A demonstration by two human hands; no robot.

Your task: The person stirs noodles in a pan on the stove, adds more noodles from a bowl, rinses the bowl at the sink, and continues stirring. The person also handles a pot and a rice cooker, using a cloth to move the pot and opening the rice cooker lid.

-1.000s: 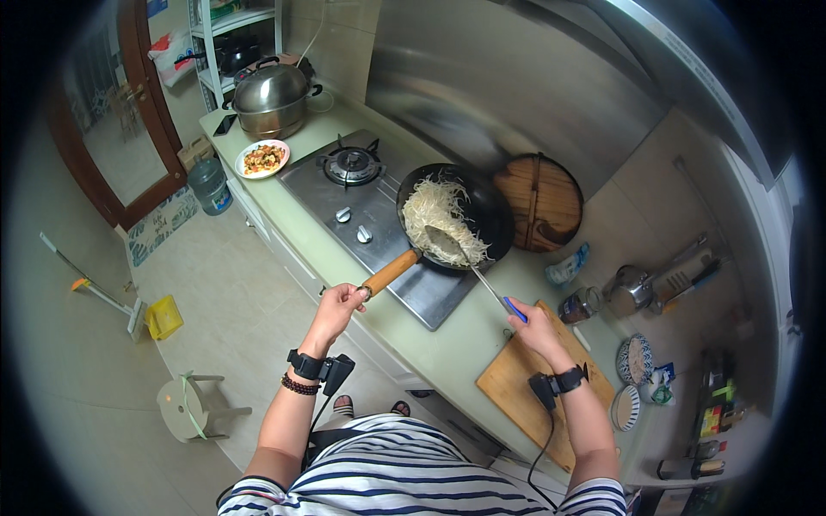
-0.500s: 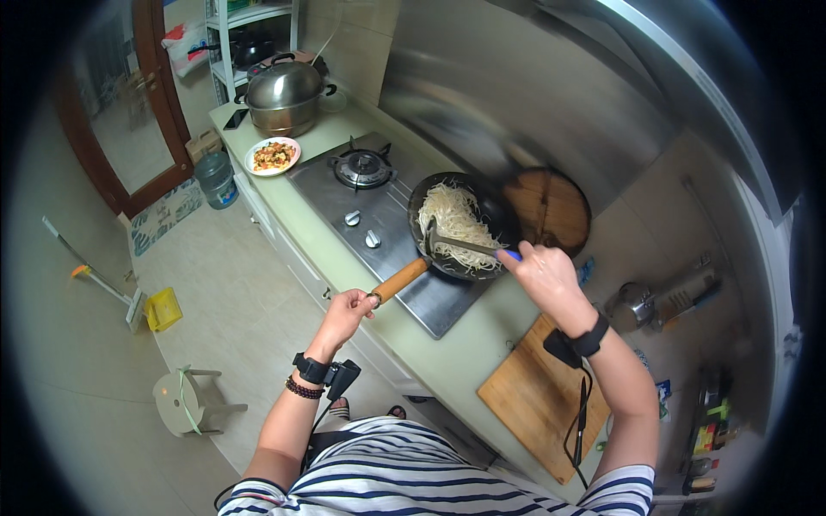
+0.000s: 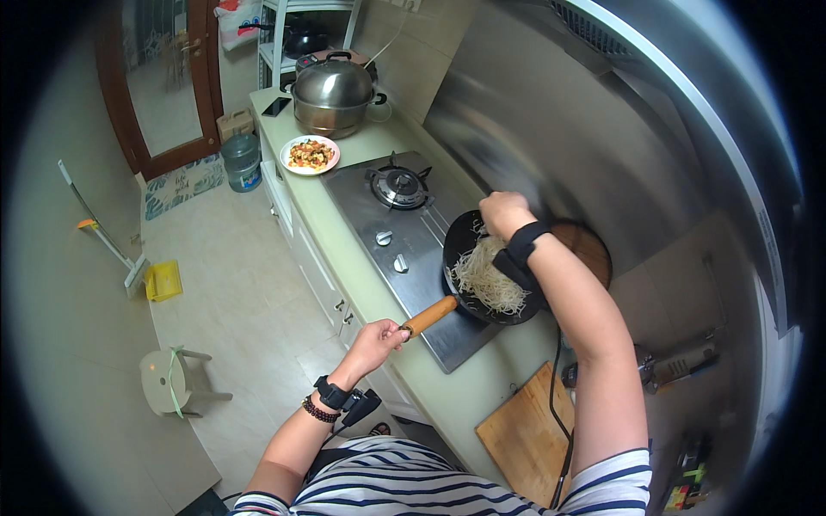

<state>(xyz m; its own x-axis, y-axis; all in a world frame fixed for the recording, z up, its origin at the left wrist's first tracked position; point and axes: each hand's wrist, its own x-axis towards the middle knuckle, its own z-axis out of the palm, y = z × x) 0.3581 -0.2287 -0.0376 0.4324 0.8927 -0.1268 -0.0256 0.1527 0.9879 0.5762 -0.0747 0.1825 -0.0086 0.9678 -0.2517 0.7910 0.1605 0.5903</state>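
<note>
A black wok (image 3: pixel 519 316) holds a heap of pale bean sprouts (image 3: pixel 492 279) on the near right burner of the stove. My left hand (image 3: pixel 375 344) is closed on the end of the wok's wooden handle (image 3: pixel 432 316). Over the far rim of the wok is my right hand (image 3: pixel 506 213), closed round the spatula seen in it half a second ago. Hand and wrist now hide nearly all of that spatula, so its blade cannot be made out.
A plate of cooked food (image 3: pixel 311 156) and a lidded steel pot (image 3: pixel 332 95) stand left of the bare burner (image 3: pixel 402 182). Behind the wok leans a round wooden lid (image 3: pixel 585 248). A cutting board (image 3: pixel 527 434) lies on the near counter. A stool (image 3: pixel 168 378) is on the floor.
My right hand has swung from the wok's right side to its far side, with the spatula. The sprouts have shifted in the wok. My left hand keeps its hold. The view has turned slightly.
</note>
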